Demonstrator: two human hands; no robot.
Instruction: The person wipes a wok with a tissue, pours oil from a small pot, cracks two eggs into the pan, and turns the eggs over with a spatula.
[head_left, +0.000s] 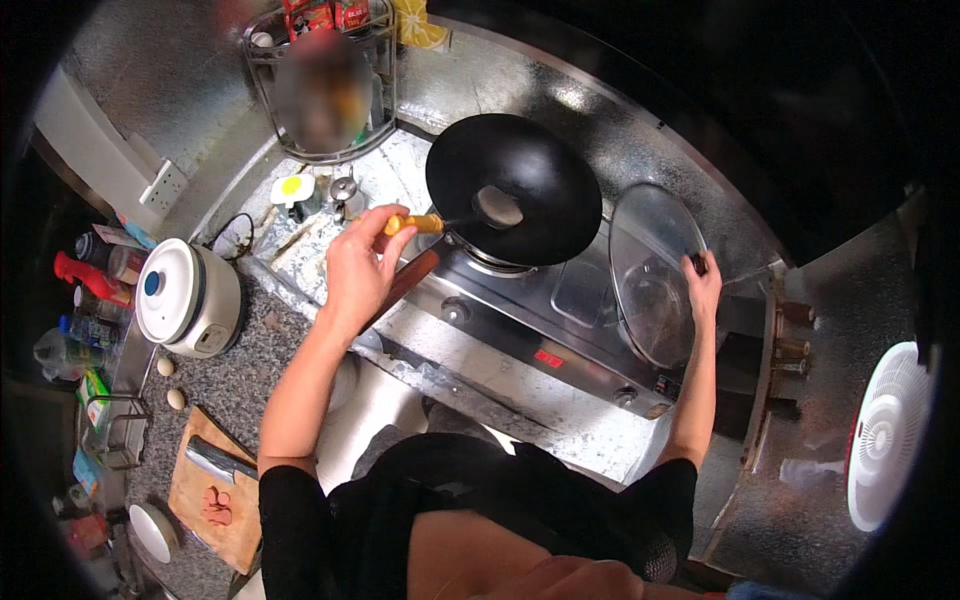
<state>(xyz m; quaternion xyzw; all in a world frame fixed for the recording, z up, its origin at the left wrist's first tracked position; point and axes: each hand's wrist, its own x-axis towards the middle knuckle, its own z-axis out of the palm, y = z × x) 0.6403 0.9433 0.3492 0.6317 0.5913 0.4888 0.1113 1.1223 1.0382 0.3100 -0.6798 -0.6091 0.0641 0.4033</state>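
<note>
My left hand (362,265) is closed round the yellow wooden handle of a wok spatula (497,207). The spatula's metal blade rests inside or just over the black wok (535,160), which sits on the left burner of the gas stove (455,312). Under my left hand runs the wok's reddish-brown wooden handle (408,282); whether I touch it cannot be told. At the right, my right hand (704,290) grips the dark knob of a clear glass lid (640,255). The lid is tilted on edge over the stove's right side.
Left of the stove stand a small metal pot (344,195) and a wire rack (385,75). A white rice cooker (172,300), eggs (165,367), and a cutting board (240,525) bearing a knife (212,461) and sliced sausage (216,507) line the left counter. A white strainer basket (888,435) hangs right.
</note>
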